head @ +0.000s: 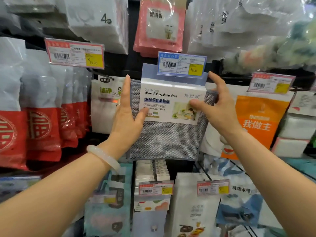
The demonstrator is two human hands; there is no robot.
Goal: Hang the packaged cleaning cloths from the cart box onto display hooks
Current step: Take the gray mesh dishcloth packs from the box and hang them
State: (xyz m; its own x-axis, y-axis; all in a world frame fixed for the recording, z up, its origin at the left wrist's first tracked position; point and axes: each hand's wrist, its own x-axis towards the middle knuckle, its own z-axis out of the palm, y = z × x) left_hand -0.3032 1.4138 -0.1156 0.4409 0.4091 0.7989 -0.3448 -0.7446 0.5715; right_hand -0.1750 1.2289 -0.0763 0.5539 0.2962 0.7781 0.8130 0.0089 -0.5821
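The left hand (127,113) holds the pack's left edge, fingers straight up along the side and thumb laid across the front card. The right hand (217,106) pinches the right edge — thumb on the card's face, fingers curled behind the mesh. So each grip is closed on the silver dishwashing cloth pack (168,117), which is upright between them, square to the display, its blue header tucked just behind the blue price tag (182,65).

This looks like the hanging step itself: the pack is at hook height, but the hook is hidden behind the tag, so whether the header hole is on it cannot be told. The next move likely calls for sliding the pack back level, then letting go.

Around it hang red bags (42,130), an orange pack (259,120) and pink packs (159,26) above.
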